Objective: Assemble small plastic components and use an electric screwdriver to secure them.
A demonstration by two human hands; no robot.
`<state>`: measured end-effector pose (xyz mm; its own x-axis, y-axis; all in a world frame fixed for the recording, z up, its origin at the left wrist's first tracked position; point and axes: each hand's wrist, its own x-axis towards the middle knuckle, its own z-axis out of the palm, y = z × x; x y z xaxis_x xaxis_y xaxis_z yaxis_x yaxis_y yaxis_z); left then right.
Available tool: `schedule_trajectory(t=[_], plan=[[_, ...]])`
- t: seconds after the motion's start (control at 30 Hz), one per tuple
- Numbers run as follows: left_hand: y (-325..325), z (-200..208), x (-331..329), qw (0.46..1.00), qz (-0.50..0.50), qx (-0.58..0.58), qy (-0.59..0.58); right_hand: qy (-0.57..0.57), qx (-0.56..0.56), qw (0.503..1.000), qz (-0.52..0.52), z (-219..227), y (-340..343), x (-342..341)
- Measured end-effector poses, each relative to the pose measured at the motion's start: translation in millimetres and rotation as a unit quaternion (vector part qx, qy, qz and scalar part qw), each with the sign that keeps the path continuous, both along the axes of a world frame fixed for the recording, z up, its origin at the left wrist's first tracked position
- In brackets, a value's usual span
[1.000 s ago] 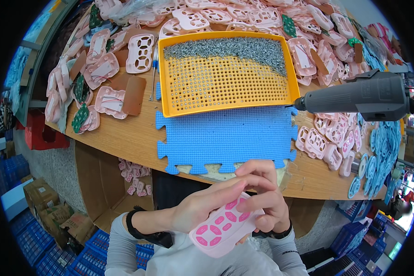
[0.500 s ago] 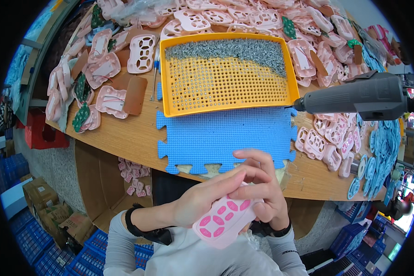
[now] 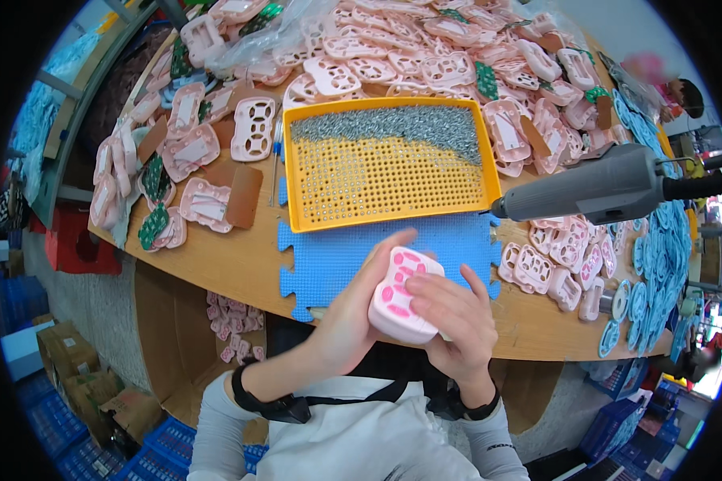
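Between my two hands is a pale pink toy game controller (image 3: 390,298) with brighter pink buttons, held tilted above the near edge of the blue foam mat (image 3: 322,268). My left hand (image 3: 346,318) wraps around its left side and back, the fingers mostly hidden behind the casing. Across the button face lie the fingers of my right hand (image 3: 462,327), pressing on its right side and covering some of the buttons. Beyond the mat stands a yellow perforated tray (image 3: 290,188), with a heap of small silver screws (image 3: 385,124) along its far side.
A grey electric screwdriver (image 3: 586,186) points in from the right, its tip near the tray's corner. Pink controller shells (image 3: 254,128) pile up left, behind and right. A thin screwdriver (image 3: 277,150) lies left of the tray. Blue plastic parts (image 3: 664,264) crowd the right edge.
Both hands have moved away from my body with the controller, toward the mat. The controller has turned more upright, and my right fingers now lie across its buttons. The view has shifted slightly.
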<state>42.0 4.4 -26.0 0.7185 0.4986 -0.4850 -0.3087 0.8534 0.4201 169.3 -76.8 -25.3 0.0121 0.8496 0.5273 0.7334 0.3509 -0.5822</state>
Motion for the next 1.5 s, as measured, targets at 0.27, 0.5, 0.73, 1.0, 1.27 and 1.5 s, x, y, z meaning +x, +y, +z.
schedule_trajectory(t=[0.27,0.5,0.73,1.0,1.27,1.5], plan=[[-10.9,-2.1,2.0,0.879,0.143,0.454,0.017,0.053,0.017,0.996,-0.072,13.1,13.3,-28.3],[-17.9,-2.0,-21.0,0.898,-0.007,0.433,0.080,0.152,-0.116,0.978,-0.084,23.7,4.5,-0.7],[-7.3,13.0,-36.3,0.821,-0.166,0.546,-0.013,0.578,-0.296,0.724,0.231,16.6,3.3,8.8],[-14.9,3.7,-38.6,0.852,-0.139,0.504,-0.018,0.607,-0.247,0.735,0.172,14.4,-11.3,-3.4],[-11.1,11.6,-38.5,0.733,-0.188,0.652,-0.042,0.523,-0.237,0.797,0.188,20.0,-21.5,-7.5],[-13.5,14.8,-41.8,0.743,-0.177,0.643,-0.051,0.547,-0.238,0.775,0.210,24.2,-21.0,-8.1]])
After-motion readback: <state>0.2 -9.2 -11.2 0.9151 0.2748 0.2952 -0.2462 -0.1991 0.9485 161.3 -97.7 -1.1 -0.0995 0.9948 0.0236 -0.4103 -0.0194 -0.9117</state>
